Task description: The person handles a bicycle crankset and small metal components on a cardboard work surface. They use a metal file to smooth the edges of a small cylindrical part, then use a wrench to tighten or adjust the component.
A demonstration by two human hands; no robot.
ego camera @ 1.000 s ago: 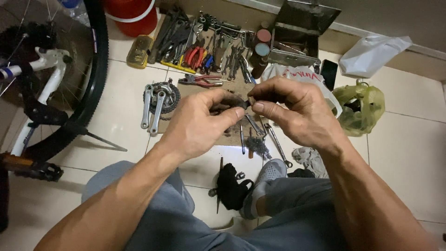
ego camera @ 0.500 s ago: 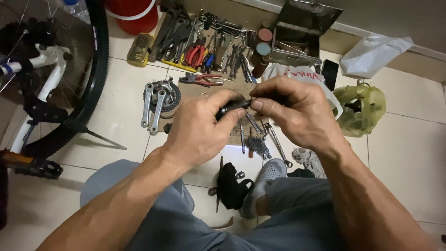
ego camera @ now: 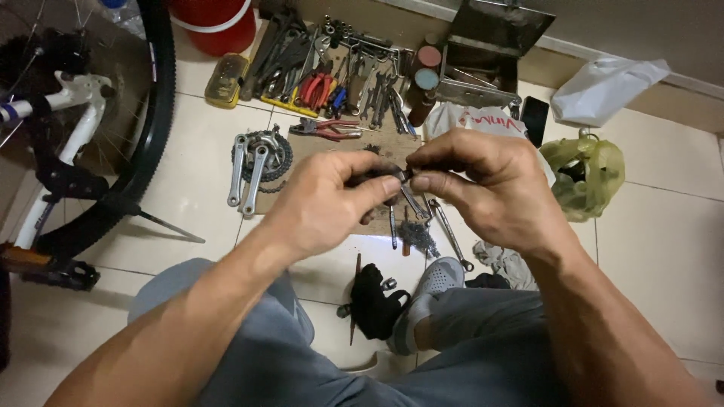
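Two hands, the left hand (ego camera: 332, 200) and the right hand (ego camera: 483, 188), meet at centre. At ten o'clock lie two crank arms (ego camera: 247, 175); one red bucket (ego camera: 215, 22) stands at eleven. One white bag (ego camera: 603, 83) and one green bag (ego camera: 584, 169) sit at two o'clock, one bicycle wheel (ego camera: 147, 128) at nine.

Pale glossy floor tiles (ego camera: 664, 249) — brown skirting wall (ego camera: 679, 105) beyond, evenly lit.

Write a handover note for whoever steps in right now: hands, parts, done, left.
Left hand and right hand meet above the floor, both pinching one small dark metal part; a thin tool hangs from it.
Crank arms with chainring lie off on the tiles, left of the hands. Pliers and wrenches are spread beyond; bicycle wheel stands far left.
Done: crank off.
Left: the part is not yet set down.
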